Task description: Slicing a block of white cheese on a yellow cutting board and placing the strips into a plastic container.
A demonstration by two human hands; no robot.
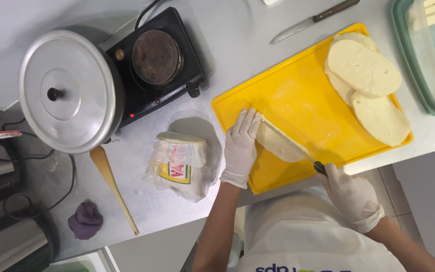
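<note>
One block of white cheese (278, 143) lies on the near part of the yellow cutting board (298, 95), close to the board's front edge. Left hand (240, 146), gloved, rests flat on the block's left end, fingers extended and pressing down rather than wrapped around it. Right hand (351, 194), also gloved, is closed around the dark handle of a knife (290, 143); the blade lies along the top of the block, running from upper left toward the handle at lower right.

Step in hand, as I judge it: slicing the block, with the blade set on or in the cheese. How deep the cut goes cannot be told from this angle. The next move seems to call for a steady draw of the blade with the left fingertips kept clear of the edge, since they sit just beside it.

Three or so cut white slabs (366, 70) are stacked overlapping at the board's far right corner, well apart from the block. A second knife (310, 20) with a wooden handle lies on the counter beyond the board. Left of the board sits a wrapped cheese package (179, 163) in clear plastic. Farther left: a wooden spatula (112, 186), a purple cloth (85, 220), a lidded metal pot (69, 90) and a black single-burner hotplate (157, 60). A clear plastic tub (431, 50) stands at the right edge.
</note>
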